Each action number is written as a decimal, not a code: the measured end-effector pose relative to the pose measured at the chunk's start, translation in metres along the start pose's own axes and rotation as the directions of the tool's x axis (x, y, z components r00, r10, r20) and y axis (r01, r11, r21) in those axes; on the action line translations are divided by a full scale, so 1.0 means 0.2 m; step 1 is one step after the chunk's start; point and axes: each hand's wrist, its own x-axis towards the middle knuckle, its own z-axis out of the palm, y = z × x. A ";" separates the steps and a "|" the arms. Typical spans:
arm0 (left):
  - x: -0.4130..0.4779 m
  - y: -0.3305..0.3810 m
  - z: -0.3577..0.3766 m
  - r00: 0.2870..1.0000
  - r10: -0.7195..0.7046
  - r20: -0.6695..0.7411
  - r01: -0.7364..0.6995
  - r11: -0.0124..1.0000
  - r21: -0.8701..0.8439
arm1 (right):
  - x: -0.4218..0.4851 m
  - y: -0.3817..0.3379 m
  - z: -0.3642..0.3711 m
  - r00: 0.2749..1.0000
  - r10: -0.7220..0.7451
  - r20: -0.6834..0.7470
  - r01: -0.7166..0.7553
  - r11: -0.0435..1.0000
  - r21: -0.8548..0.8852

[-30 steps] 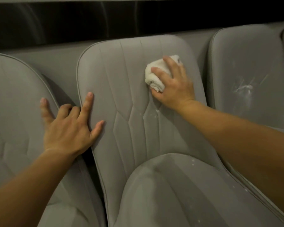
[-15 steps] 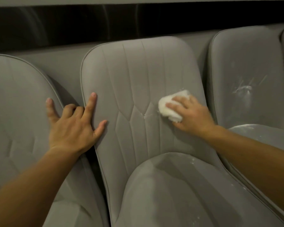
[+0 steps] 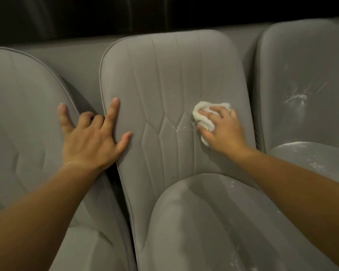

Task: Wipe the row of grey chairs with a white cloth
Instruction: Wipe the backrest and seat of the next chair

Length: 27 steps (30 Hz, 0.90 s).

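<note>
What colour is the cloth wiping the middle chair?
White, slightly creamy. The head view shows the cloth under the right hand.

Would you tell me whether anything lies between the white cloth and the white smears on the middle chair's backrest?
Nothing visible does: the right hand holds the cloth beside the smears, on bare backrest fabric.

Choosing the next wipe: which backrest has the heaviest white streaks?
The right chair: white streaks cross its back. The middle chair shows faint marks by the white cloth; the left chair looks clean.
</note>
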 end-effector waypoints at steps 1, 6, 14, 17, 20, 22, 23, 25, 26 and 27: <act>0.00 0.00 0.00 1.000 -0.003 -0.004 0.003 1.000 -0.006 | -0.02 -0.02 0.01 0.998 0.040 0.052 -0.042 0.998 0.045; 0.00 0.00 0.00 1.000 -0.001 -0.007 0.001 1.000 -0.013 | -0.01 -0.20 -0.02 0.978 -0.082 -0.192 0.127 0.964 0.234; 0.01 0.00 0.01 1.000 -0.002 0.009 0.002 1.000 0.013 | -0.17 -0.42 0.35 0.986 -0.146 -0.080 0.156 0.977 0.145; 0.00 0.00 0.01 1.000 0.003 0.015 -0.003 1.000 0.007 | -0.38 -0.30 0.41 0.972 -0.229 0.051 0.221 0.966 0.133; 0.00 0.00 0.00 1.000 0.000 -0.004 0.000 1.000 -0.002 | -0.50 -0.17 0.36 0.942 -0.287 0.174 0.271 0.956 0.115; 0.00 0.00 0.01 1.000 -0.002 -0.015 0.002 1.000 -0.011 | -0.45 -0.14 0.27 0.948 -0.316 0.035 0.312 0.946 0.092; 0.00 0.00 0.01 1.000 -0.004 -0.022 0.003 1.000 -0.015 | -0.39 -0.14 0.22 0.946 -0.316 -0.078 0.322 0.944 0.078; 0.00 0.00 0.02 1.000 -0.007 -0.016 0.007 1.000 -0.010 | -0.22 -0.17 0.14 0.930 -0.241 -0.278 0.274 0.958 0.086; 0.00 0.00 0.02 1.000 -0.009 -0.009 0.009 1.000 -0.003 | -0.13 -0.18 0.12 0.922 -0.180 -0.342 0.229 0.968 0.106; 0.00 0.00 0.02 1.000 -0.010 -0.004 0.010 1.000 0.002 | -0.04 -0.20 0.12 0.919 -0.130 -0.373 0.185 0.976 0.115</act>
